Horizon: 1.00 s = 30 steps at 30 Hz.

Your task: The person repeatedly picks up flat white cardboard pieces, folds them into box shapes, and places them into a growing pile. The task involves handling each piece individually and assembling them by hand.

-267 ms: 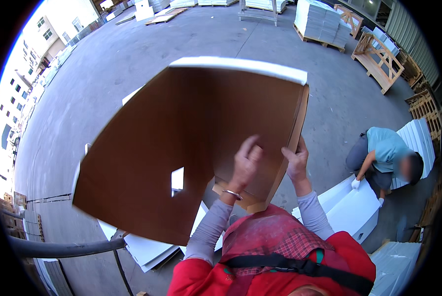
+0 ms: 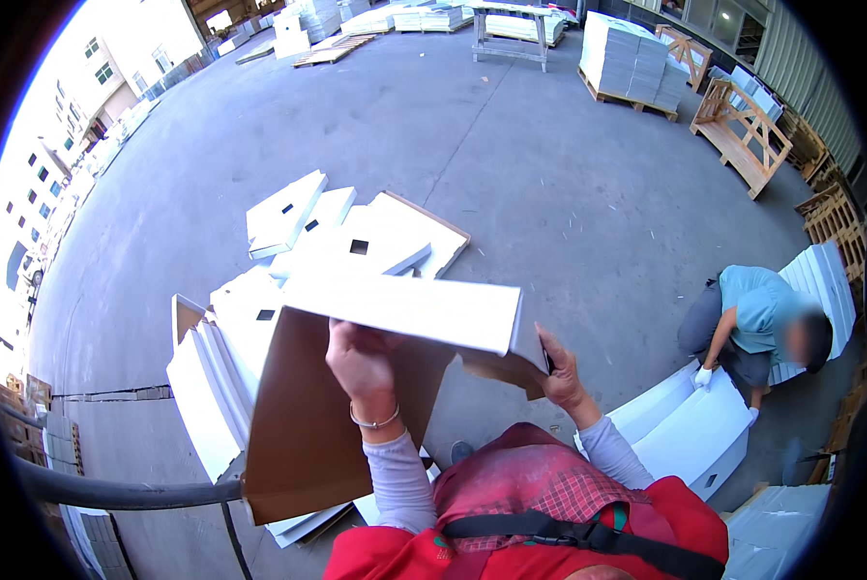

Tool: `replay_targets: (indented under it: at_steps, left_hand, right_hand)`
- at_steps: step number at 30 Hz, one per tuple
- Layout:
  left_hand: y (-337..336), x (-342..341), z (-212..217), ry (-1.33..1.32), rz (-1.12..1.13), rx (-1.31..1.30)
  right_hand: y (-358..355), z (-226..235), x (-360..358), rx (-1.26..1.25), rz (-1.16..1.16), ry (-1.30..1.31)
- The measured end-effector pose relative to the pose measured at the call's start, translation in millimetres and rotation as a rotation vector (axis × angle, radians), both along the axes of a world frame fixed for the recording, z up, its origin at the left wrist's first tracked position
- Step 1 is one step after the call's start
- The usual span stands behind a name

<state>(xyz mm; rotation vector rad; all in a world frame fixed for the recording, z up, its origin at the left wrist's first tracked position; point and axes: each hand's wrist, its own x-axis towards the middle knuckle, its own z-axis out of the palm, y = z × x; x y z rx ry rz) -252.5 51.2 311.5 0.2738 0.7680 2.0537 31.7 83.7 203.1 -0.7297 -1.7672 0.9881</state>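
A partly folded cardboard box [image 2: 409,307], white outside and brown inside, is held up in front of me. My left hand [image 2: 363,365] is closed at the brown inner side, below the white upper wall; that wall hides its fingertips. At the box's right end, my right hand [image 2: 561,372] grips the edge flap, thumb on top. The large brown panel hangs down to the left past my left forearm.
Several white boxes with small dark cutouts [image 2: 359,247] lie piled on the floor beyond. A black rail [image 2: 129,486] runs at the lower left. On the right, a crouching person [image 2: 757,314] handles a long white box [image 2: 690,425]. Pallet stacks [image 2: 631,63] stand farther off.
The box has tipped and come lower, so its white outer wall faces up and the floor pile shows. My left hand moved left and down to it; my right hand moved lower.
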Motion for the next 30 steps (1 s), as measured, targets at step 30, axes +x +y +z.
replay_targets:
  at_steps: [30]
  left_hand:
    - [-22.6,91.2,-40.1,0.410,-0.245,-0.122]
  right_hand:
    - [-21.8,35.7,-41.7,0.452,-0.127,-0.566]
